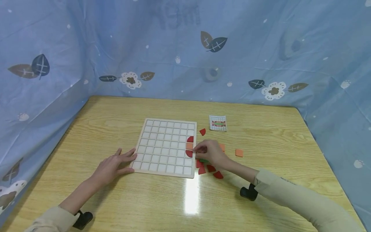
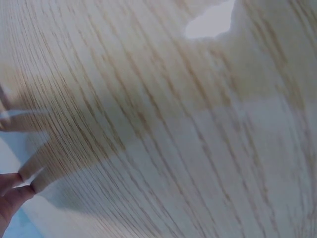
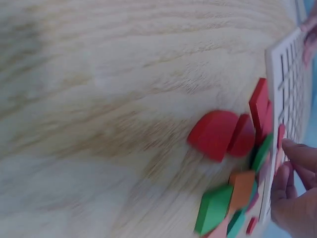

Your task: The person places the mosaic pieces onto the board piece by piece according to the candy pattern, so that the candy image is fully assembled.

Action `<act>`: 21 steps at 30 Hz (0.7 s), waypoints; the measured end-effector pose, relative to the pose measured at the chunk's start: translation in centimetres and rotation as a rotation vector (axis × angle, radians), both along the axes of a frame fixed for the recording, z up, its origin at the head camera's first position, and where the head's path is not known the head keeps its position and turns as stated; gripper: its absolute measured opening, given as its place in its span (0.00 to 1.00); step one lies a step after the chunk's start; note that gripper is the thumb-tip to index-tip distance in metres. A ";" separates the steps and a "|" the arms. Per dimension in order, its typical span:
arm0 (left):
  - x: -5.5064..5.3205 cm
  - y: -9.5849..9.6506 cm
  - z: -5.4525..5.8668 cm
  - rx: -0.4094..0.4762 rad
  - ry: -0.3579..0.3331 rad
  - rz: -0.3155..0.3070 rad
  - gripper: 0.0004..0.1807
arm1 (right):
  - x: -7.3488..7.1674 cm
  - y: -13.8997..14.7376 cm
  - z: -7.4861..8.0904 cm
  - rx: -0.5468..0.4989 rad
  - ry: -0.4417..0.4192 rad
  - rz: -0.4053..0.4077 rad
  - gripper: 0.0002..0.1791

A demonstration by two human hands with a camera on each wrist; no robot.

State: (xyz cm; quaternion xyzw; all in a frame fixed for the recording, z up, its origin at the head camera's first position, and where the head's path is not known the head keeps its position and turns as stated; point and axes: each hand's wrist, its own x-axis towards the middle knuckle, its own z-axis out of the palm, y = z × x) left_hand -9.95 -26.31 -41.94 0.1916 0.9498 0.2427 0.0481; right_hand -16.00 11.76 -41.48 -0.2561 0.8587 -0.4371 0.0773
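Observation:
A white gridded board [image 1: 162,174] with a pale wooden frame lies on the table. Down its right column run a red quarter-circle piece [image 1: 190,139], an orange square [image 1: 189,146] and a second red quarter-circle piece [image 1: 188,154]. The fingertips of my right hand [image 1: 213,154] are on the edge of that lower red piece, thumb and index finger bent at it; the index fingertip also meets a red piece [image 3: 281,134] in the right wrist view. With spread, fairly straight fingers, my left hand [image 1: 111,167] rests against the board's lower left edge.
Beside the board's right edge lie loose red pieces [image 1: 218,175], partly hidden green pieces [image 3: 214,208] and an orange square [image 1: 239,152]. A single red piece [image 1: 202,131] and a printed pattern card [image 1: 218,123] lie farther back. A blue patterned curtain [image 1: 179,48] surrounds the table.

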 end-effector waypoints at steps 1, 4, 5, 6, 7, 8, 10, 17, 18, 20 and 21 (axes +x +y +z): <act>0.0 0.0 0.0 0.002 -0.004 0.001 0.34 | 0.1 0.4 0.1 -0.010 -0.010 -0.012 0.07; 0.0 -0.1 0.0 0.006 -0.008 0.003 0.34 | 0.4 2.0 0.3 -0.047 -0.033 -0.039 0.08; 0.1 -0.1 0.0 0.009 -0.011 0.004 0.34 | 0.5 2.7 0.2 -0.055 -0.038 -0.048 0.09; 0.1 -0.2 -0.1 0.009 -0.011 0.003 0.34 | 0.6 3.3 0.1 -0.071 -0.050 -0.057 0.09; 0.1 -0.2 -0.1 0.007 -0.009 0.000 0.34 | 0.7 4.1 0.0 -0.089 -0.056 -0.061 0.10; 0.1 -0.2 -0.1 0.008 -0.006 -0.002 0.34 | 0.8 4.8 -0.1 -0.106 -0.068 -0.066 0.10; 0.1 -0.2 -0.2 0.011 -0.001 -0.005 0.34 | 1.0 6.4 -0.3 -0.135 -0.084 -0.078 0.11; 0.0 -0.1 -0.3 0.016 0.015 -0.009 0.33 | 1.5 11.7 -1.2 -0.225 -0.093 -0.120 0.14; -0.1 -0.1 -0.3 0.015 0.012 -0.009 0.33 | 1.5 12.3 -1.4 -0.234 -0.095 -0.125 0.14; -0.1 0.0 -0.3 0.015 0.006 -0.013 0.33 | 1.5 13.6 -1.8 -0.238 -0.099 -0.137 0.15; -0.1 0.0 -0.2 0.015 0.000 -0.013 0.33 | 1.6 14.1 -2.0 -0.238 -0.105 -0.144 0.16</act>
